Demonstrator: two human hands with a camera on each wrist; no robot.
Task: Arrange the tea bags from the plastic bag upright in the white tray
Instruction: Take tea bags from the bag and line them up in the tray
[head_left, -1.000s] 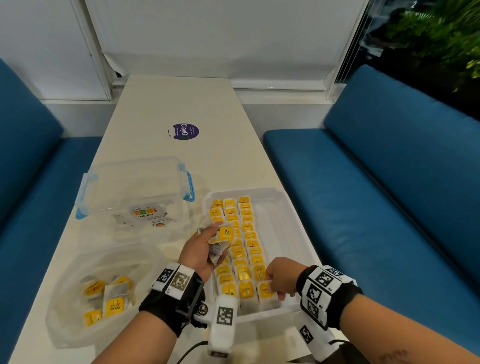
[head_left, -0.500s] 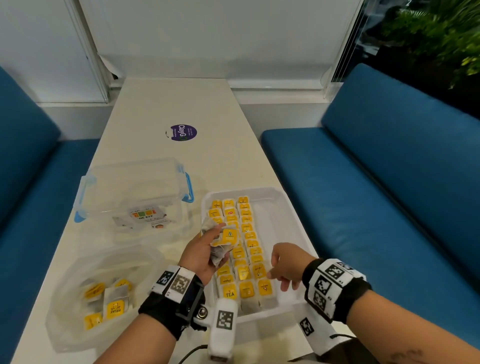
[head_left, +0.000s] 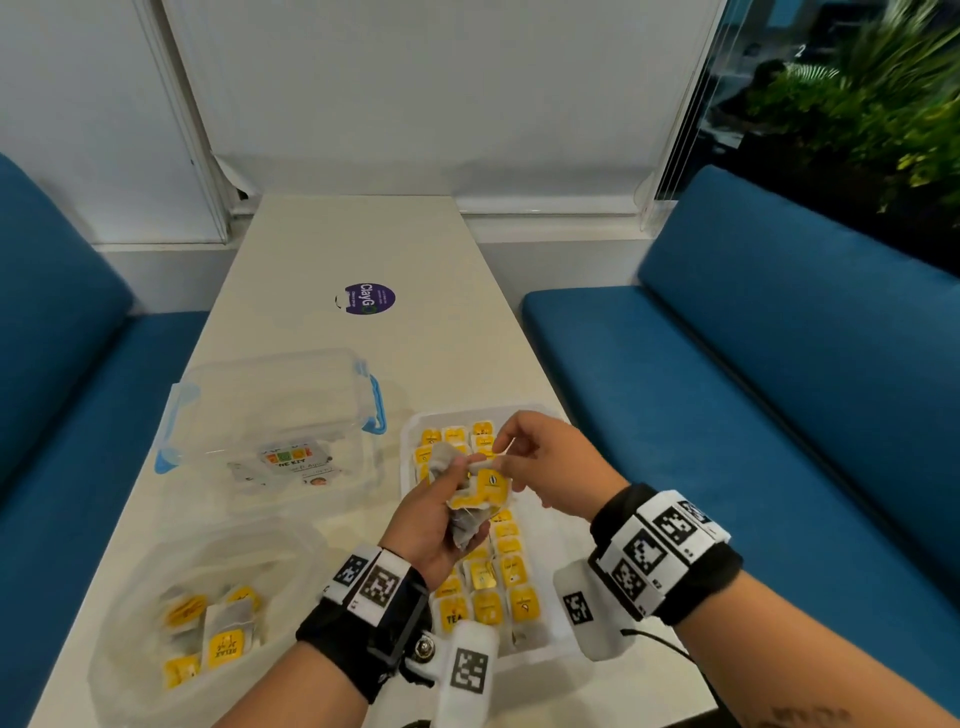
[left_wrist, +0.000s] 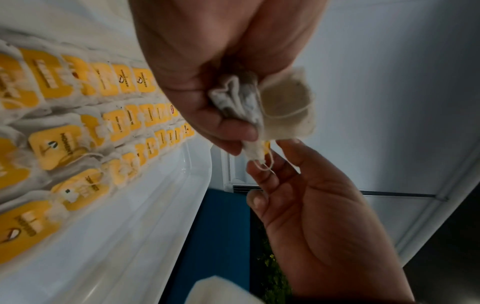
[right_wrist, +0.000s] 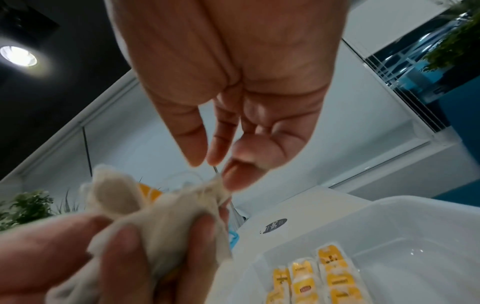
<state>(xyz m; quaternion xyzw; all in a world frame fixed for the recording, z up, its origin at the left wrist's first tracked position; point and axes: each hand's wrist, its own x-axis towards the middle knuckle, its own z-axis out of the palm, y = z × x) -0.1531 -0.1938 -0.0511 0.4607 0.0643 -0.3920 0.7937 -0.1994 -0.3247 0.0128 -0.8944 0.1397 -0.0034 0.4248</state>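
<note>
Separating one tea bag from the held bunch is the step in hand. The left hand (head_left: 436, 519) is closed around a small bunch of tea bags (head_left: 475, 499), held above the white tray (head_left: 550, 525), which already carries three rows of upright bags with yellow tags facing up; the strip along its right side is bare. The right hand (head_left: 545, 462) meets the bunch at its top edge, thumb and forefinger pinching a corner of paper and its string, as the wrist views show. To do this well, pinch the paper of one bag only, not the string, since a pulled string would likely drag a neighbouring bag or tear the tag loose. Ease the left-hand grip just enough to release that bag while retaining the others. Draw it out slowly, turn the tag upward, and seat it upright against the last bag in a row. More bags wait in the plastic bag (head_left: 156, 597) at the left, beside a clear lidded box (head_left: 270, 410).
</note>
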